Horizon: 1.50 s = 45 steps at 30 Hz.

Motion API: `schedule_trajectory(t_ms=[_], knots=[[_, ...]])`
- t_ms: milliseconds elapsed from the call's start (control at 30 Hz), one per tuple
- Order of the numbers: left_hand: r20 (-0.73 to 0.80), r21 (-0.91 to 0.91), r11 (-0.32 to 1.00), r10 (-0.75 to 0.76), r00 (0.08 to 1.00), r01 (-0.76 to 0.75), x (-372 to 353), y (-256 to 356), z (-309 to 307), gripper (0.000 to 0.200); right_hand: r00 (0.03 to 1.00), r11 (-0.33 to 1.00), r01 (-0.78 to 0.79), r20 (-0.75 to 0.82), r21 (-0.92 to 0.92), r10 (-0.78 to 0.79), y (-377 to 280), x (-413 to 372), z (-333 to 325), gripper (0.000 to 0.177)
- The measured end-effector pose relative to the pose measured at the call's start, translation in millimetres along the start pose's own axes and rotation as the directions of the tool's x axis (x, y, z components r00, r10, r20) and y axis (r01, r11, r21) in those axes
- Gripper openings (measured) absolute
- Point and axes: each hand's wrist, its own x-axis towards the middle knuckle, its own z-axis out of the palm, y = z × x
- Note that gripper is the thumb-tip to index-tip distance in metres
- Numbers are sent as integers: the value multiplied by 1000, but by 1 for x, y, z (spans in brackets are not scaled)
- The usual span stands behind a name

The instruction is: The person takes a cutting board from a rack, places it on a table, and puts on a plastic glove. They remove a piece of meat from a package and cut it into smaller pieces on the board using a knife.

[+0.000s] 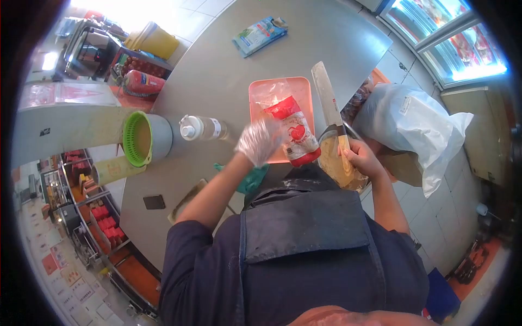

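left hand, in a clear glove, fingers curled around the top of a red-and-clear packet, pinning it down. the packet lies on the pink board, its lower end sticking off the board's near edge toward the person. right hand, bare, fist closed on the wooden handle of a cleaver. the blade points away from the person, running along the board's right edge, just beside the packet. can't tell if it touches the board.

the board sits on a grey tabletop, close to the person's apron. left of the board a clear bottle lies on its side, cap pointing left. further left of that, a grey pot with a green strainer in it. far behind the board, a blue pack lies flat. right of the board, off the tabletop edge, a big white bag. near the board's front left corner, a green cloth, partly under the left arm. well left of the cloth, a small dark flat thing, too small to tell what.
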Motion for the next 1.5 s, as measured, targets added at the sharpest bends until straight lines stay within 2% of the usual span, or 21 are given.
schedule_trajectory(t_ms=[33,67,133,200,267,367,400,500,567,633,700,767,800,900,933,1033,1133,1233,1267,1367,1500], knots=[[-43,-56,970,-237,971,235,18,-1,-23,43,1000,1000,-3,8,14,3,3,0,1,35],[-77,-119,885,-461,884,450,41,-3,-48,49,1000,1000,-13,22,6,12,6,3,-1,35],[-167,-240,816,-569,805,526,76,-36,-25,53,998,999,-28,48,-16,28,13,8,-5,35],[55,-176,920,-346,937,350,103,-81,39,57,997,999,-35,66,14,34,5,8,-1,34],[211,-114,878,-437,875,466,116,-51,13,53,997,998,-33,70,51,29,-5,8,5,32],[394,53,923,-369,841,380,129,-72,34,47,998,991,-31,58,128,24,-12,-1,13,29],[140,-109,875,-457,878,472,122,-71,42,37,998,989,-39,59,145,31,-8,-3,13,28],[80,-170,885,-427,901,434,112,-74,43,28,996,961,-85,22,263,82,9,-11,12,27],[-103,-172,969,-199,975,179,95,-89,57,26,992,931,-95,-46,352,118,24,-10,9,25],[-198,25,1000,-11,980,16,85,-101,66,30,978,900,-84,-139,429,157,44,-7,5,21],[-239,103,995,19,971,6,79,-86,33,37,972,902,-73,-174,425,161,64,-3,-15,14],[-323,53,996,-56,945,77,74,-67,10,47,964,886,-83,-189,457,188,67,0,-16,10],[-371,69,988,-104,923,139,74,-48,-23,44,959,867,-97,-186,488,212,55,-1,-9,9],[-224,16,998,-61,973,67,68,-13,-109,35,955,883,-149,-166,445,245,32,-5,7,19],[-253,-172,979,-153,955,111,69,-9,-111,25,962,899,-137,-159,415,220,21,-6,17,23],[-367,49,999,15,930,3,66,-3,-118,22,994,937,-70,-58,343,95,8,-3,37,32],[-293,-218,965,-206,934,144,62,-7,-103,18,998,945,-60,45,322,48,-3,5,55,35],[-265,-180,974,-180,947,135,59,16,-115,17,998,964,-58,22,259,54,-7,27,70,36],[-281,-106,992,-92,955,64,59,12,-110,17,998,973,-57,-1,226,58,-4,31,73,36],[-398,-158,970,-232,888,182,59,3,-115,17,998,977,-63,36,202,57,5,40,78,38],[-201,-336,842,-502,841,422,63,12,-146,18,989,985,-145,26,90,143,-11,24,84,37]])
